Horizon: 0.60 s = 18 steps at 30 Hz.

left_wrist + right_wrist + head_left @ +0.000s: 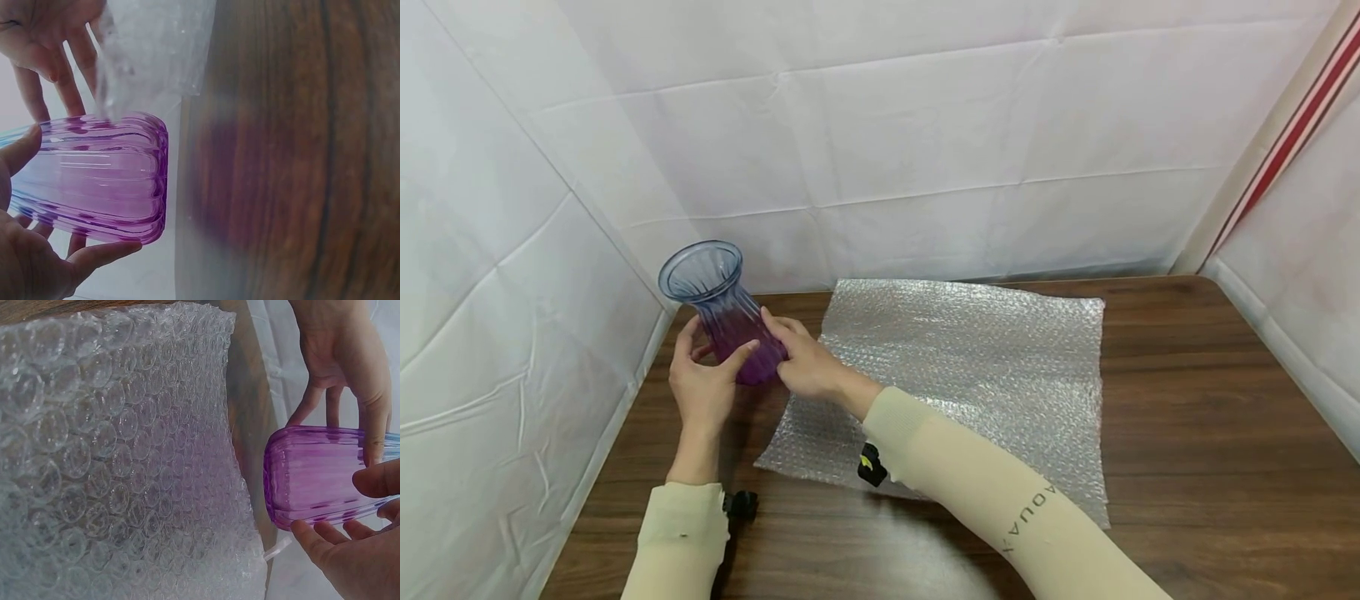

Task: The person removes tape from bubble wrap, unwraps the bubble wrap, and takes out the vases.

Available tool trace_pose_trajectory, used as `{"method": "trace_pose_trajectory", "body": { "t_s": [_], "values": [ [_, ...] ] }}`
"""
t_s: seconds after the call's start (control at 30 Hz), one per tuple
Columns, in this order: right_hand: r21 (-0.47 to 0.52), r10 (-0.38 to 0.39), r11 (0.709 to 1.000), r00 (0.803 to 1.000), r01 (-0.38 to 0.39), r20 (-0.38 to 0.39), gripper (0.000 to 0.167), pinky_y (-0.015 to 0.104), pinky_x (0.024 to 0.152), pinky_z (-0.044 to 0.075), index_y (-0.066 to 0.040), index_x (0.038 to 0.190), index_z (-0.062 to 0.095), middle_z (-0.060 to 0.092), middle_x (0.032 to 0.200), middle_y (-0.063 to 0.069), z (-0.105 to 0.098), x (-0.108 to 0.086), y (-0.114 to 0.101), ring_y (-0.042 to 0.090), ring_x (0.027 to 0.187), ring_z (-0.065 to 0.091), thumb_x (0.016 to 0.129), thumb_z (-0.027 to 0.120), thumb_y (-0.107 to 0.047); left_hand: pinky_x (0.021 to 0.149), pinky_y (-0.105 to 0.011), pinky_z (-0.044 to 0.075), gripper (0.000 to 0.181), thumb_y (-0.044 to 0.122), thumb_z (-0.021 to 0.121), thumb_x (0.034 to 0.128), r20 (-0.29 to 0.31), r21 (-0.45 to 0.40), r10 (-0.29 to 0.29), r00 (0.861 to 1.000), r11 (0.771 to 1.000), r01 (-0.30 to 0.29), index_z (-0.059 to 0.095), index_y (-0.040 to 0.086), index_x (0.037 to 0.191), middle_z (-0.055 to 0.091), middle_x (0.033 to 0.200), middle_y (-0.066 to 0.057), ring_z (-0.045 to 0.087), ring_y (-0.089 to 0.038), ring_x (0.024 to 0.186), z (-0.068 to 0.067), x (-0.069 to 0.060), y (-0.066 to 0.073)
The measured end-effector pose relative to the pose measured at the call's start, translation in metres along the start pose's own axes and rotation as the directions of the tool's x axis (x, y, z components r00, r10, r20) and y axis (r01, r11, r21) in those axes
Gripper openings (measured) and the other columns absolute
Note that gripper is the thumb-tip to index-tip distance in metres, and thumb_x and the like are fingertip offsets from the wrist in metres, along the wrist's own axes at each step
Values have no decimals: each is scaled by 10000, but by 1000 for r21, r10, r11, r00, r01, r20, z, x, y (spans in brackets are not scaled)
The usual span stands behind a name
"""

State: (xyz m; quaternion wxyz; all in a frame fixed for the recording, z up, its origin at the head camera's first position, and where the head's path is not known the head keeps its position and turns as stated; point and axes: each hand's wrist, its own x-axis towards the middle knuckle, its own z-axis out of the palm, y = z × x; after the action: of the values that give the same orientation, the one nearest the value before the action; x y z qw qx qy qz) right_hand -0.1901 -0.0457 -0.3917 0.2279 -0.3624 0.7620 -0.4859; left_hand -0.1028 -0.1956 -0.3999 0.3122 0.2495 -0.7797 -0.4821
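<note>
A ribbed glass vase (732,321), blue at its flared mouth and purple toward its base, is held tilted over the back left of the table. My left hand (702,390) grips its near left side, the thumb lying across the purple glass. On the opposite side, my right hand (808,362) holds the lower body with fingers and thumb around it. In the left wrist view the vase's base (156,178) appears raised off the tabletop. Bubble wrap (970,358) lies spread flat to the right of the vase, partly beneath my right forearm.
The brown wooden table (1195,417) extends to the right of the bubble wrap. White sheeting (910,133) hangs behind the table and along both sides. A red stripe (1285,150) runs down the back right corner.
</note>
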Motion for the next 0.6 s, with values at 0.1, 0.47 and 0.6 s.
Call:
{"method": "trace_pose_trajectory", "body": {
  "t_s": [0.1,0.47,0.6],
  "values": [
    [-14,-3,1000,1000,3,9,895,422,1292,257,-295,1672,112,210,1723,29,0,1,1,260,1566,287,936,489,47,720,-69,484,862,311,916,805,-5,-4,-8,1000,1000,8,483,176,1537,560,1520,-31,579,-281,1227,1,2,-3],
    [-10,5,1000,999,-4,51,926,441,1317,178,-305,1677,74,116,1753,22,0,4,4,219,1618,126,928,479,59,808,-144,474,847,316,900,824,-4,-9,-20,1000,1000,20,474,176,1542,558,1519,-43,570,-282,1243,6,8,-8],
    [-10,12,1000,998,-11,62,942,443,1319,167,-306,1677,68,100,1756,31,0,6,4,227,1620,120,917,481,66,808,-160,474,848,315,904,820,-6,-14,-24,1000,1000,24,477,174,1540,556,1520,-42,570,-282,1242,7,10,-11]
  ]
}}
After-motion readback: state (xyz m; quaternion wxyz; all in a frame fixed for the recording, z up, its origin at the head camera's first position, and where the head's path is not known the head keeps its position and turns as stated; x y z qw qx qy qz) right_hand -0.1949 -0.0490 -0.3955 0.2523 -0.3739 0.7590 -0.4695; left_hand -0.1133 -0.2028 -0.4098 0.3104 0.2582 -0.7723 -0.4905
